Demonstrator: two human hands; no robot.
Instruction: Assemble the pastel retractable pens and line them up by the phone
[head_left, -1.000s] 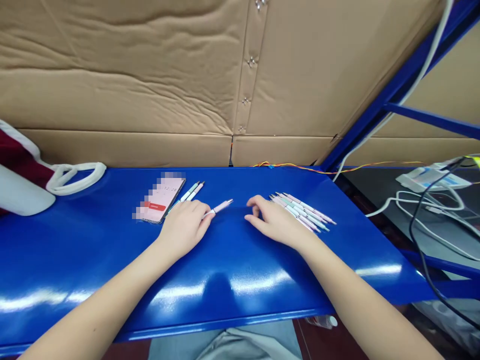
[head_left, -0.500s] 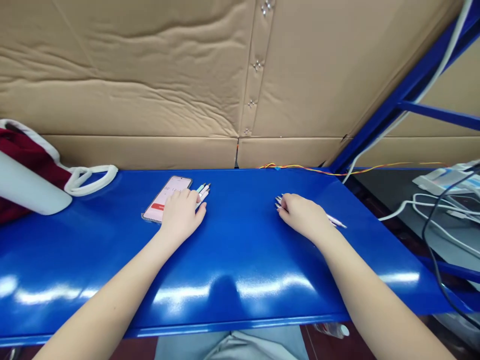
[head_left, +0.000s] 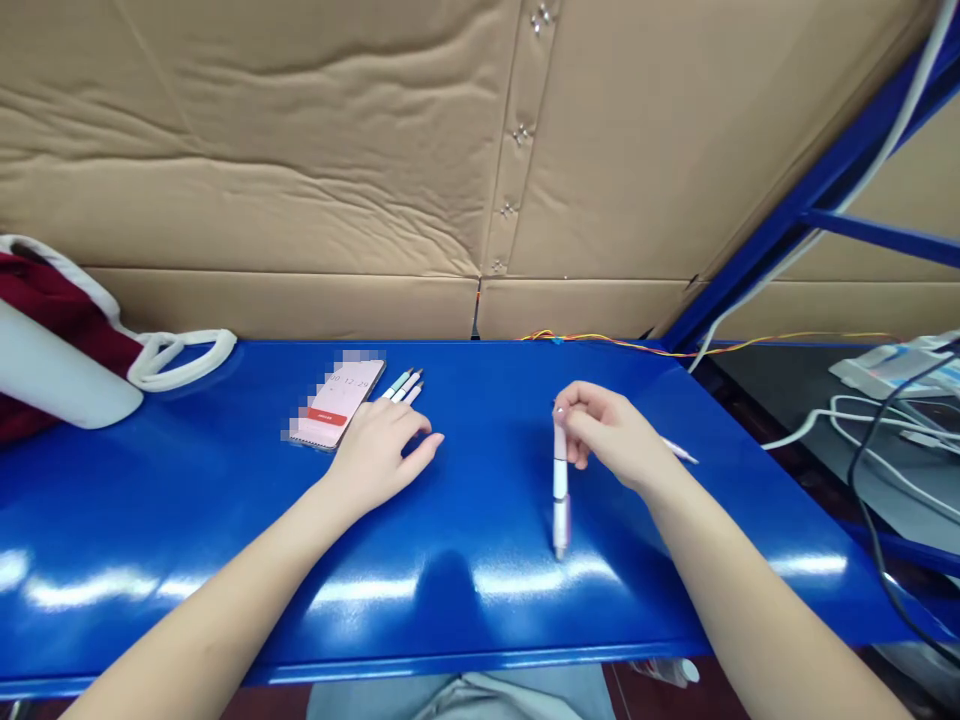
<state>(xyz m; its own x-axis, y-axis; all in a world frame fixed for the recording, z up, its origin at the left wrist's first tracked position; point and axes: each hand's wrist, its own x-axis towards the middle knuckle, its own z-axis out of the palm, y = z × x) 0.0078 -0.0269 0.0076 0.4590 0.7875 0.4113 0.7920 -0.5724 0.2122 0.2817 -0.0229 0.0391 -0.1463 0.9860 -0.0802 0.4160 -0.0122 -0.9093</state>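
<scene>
Holding a pink and white pen (head_left: 560, 490) over the blue bench (head_left: 480, 610), the right hand (head_left: 609, 425) has a narrow grip, with thumb and fingers pinching the far end. The pen is long and thin, and its long way runs almost straight from the hand back toward the person. The end with the clip points at the person. I cannot tell if that end touches the bench.

The left hand (head_left: 380, 448) lies to the left, palm down. Its grip is wide, with the thumb held away from the fingers. Just past its fingers, three more pens (head_left: 406, 388) lie side by side, dark tips pointing away. A phone (head_left: 341, 395) lies next to them. One more pen (head_left: 681, 450) pokes out from behind the right hand.

Half a second ago, the right hand was down over its pens; now one pen sticks out toward the person. The left hand covered part of the phone then, and now it has slid off to the right.

At the back stands a brown cardboard wall (head_left: 300, 160).
</scene>
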